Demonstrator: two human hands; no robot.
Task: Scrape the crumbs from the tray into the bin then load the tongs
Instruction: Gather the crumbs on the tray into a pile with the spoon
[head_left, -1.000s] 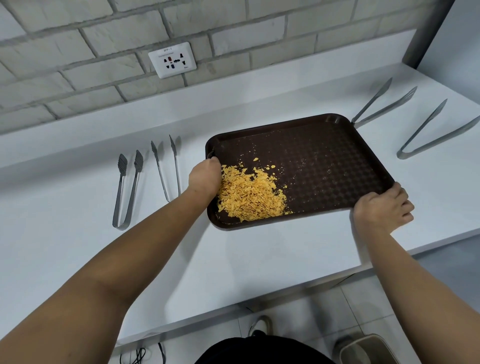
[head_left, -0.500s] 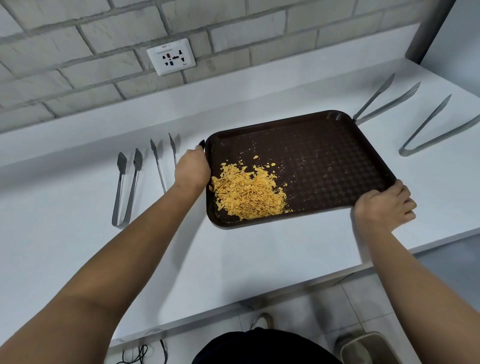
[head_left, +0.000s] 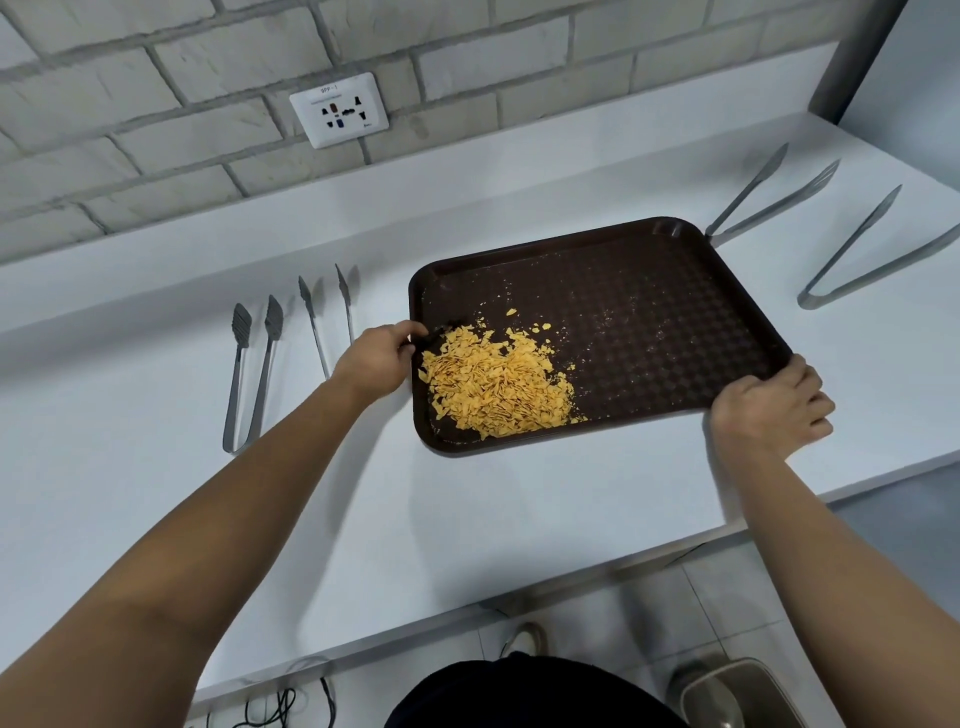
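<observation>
A dark brown tray (head_left: 649, 332) lies on the white counter (head_left: 467, 509). A heap of yellow crumbs (head_left: 493, 384) sits in its front left part, with a few loose flakes beside it. My left hand (head_left: 374, 361) is at the tray's left rim and grips a small dark scraper (head_left: 441, 330) whose tip touches the heap. My right hand (head_left: 769, 410) grips the tray's front right corner. Two metal tongs (head_left: 244, 374) (head_left: 317, 322) lie left of the tray. Two longer tongs (head_left: 769, 200) (head_left: 872, 260) lie to its right.
A metal bin (head_left: 737, 693) stands on the floor below the counter's front edge, at the lower right. A brick wall with a socket (head_left: 338, 109) and a raised ledge close the back. Cables lie on the floor at the lower left.
My left hand has drawn back from the crumb heap to the tray's left rim, and the dark scraper now shows at the heap's edge. My right hand has kept its hold on the corner.
</observation>
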